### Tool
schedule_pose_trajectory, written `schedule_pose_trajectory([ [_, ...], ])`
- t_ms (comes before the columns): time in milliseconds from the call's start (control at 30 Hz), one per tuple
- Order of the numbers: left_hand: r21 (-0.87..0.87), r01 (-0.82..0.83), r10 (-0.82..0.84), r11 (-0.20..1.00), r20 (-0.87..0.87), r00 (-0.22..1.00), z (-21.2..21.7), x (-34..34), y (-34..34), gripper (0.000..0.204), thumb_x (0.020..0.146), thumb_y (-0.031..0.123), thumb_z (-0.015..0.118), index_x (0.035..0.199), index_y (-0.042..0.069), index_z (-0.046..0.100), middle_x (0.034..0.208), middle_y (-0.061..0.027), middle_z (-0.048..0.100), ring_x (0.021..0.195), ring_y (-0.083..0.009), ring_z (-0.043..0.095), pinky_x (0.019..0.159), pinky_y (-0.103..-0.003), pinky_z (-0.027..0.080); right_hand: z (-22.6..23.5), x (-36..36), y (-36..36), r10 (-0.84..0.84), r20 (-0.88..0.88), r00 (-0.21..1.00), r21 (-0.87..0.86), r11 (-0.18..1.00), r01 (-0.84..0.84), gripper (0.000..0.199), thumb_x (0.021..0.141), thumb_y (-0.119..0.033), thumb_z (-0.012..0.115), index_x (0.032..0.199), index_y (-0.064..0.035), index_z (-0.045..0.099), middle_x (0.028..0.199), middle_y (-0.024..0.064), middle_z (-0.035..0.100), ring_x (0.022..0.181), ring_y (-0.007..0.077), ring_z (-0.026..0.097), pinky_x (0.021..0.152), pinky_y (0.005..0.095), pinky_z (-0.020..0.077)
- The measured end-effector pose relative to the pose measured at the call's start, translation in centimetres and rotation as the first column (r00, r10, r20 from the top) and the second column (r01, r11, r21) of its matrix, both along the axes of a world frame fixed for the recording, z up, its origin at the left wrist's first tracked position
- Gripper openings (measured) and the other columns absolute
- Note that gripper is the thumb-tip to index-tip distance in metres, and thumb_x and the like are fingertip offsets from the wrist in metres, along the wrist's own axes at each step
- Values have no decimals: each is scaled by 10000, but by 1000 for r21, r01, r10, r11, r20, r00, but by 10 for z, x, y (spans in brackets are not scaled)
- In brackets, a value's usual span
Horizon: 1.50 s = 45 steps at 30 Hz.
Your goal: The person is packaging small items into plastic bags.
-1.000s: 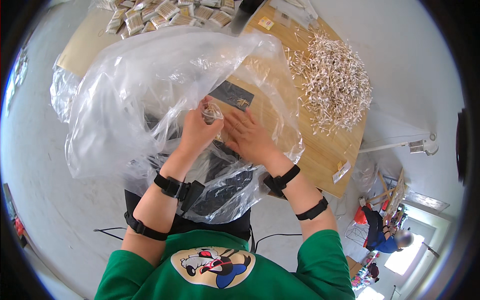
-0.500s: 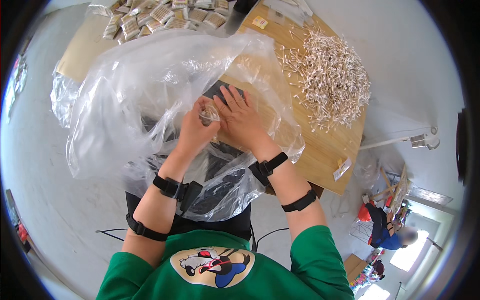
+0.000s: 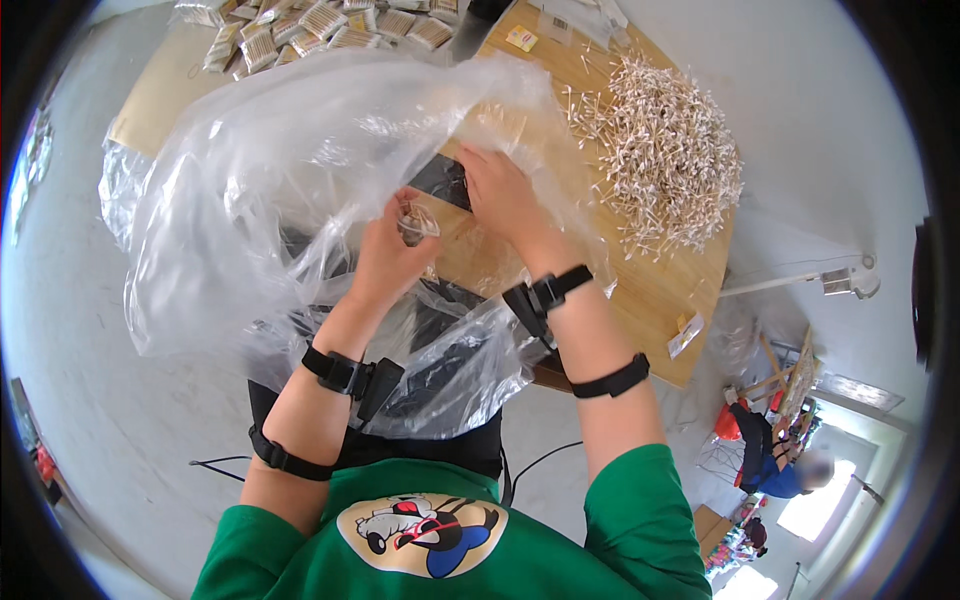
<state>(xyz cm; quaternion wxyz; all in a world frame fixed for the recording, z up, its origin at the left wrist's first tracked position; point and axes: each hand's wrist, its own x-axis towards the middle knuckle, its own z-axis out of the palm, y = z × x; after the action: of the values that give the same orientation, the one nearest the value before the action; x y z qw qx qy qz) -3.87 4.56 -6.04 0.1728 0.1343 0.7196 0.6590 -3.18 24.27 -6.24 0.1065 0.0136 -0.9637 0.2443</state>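
Observation:
A big, crumpled clear plastic bag (image 3: 250, 190) spreads over the near part of the table and hangs down toward my lap. My left hand (image 3: 385, 255) is closed around a small wad of clear plastic (image 3: 420, 222); pale bits show in it, too small to name for certain. Just right of it and slightly farther off is my right hand (image 3: 503, 200), back up, fingers together and bent downward beside a flat black thing (image 3: 442, 180) on the table. Its thumb and whatever its fingertips may grip are hidden.
Loose cotton swabs (image 3: 670, 160) lie in a large heap on the wooden table (image 3: 640, 310), at the right. Many small packs of swabs (image 3: 320, 20) cover the far left. A small yellow packet (image 3: 521, 38) lies at the back. Another person (image 3: 780, 470) sits at far right.
My right hand has moved right and slightly away from my left hand, its spread fingers now drawn together. More of the black thing shows. My left hand has barely moved.

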Motion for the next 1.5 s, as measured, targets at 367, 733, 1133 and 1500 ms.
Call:
schedule_pose_trajectory([
  [367,-127,49,-50,991,-9,999,0,-5,-2,404,837,98,676,1172,56,455,845,-16,557,677,-66,527,572,-223,437,0,-41,-4,-22,33,999,-119,993,26,324,813,-26,464,1063,-88,660,1059,167,645,962,346,616,827,419,490],
  [733,-46,48,-39,998,173,984,11,-4,-2,447,784,14,621,1195,49,448,938,-50,608,838,-96,589,723,-243,484,3,-50,-22,-100,95,990,-50,993,105,199,804,-127,583,982,-104,669,967,120,655,921,334,615,774,425,494],
  [1133,-16,98,-97,995,43,994,-8,2,-7,462,777,12,631,1196,42,440,960,-56,618,870,-109,602,747,-252,485,-18,-65,-40,178,4,984,-136,975,-176,93,743,-129,655,828,-126,692,820,70,617,820,283,608,711,403,491],
  [1500,85,76,-79,993,28,996,26,11,-23,456,799,-54,578,1218,4,409,1011,-81,611,1005,-147,579,808,-266,465,-12,-73,-56,181,47,982,75,980,-184,75,772,-191,640,796,-154,701,864,44,637,882,254,619,726,393,501],
])
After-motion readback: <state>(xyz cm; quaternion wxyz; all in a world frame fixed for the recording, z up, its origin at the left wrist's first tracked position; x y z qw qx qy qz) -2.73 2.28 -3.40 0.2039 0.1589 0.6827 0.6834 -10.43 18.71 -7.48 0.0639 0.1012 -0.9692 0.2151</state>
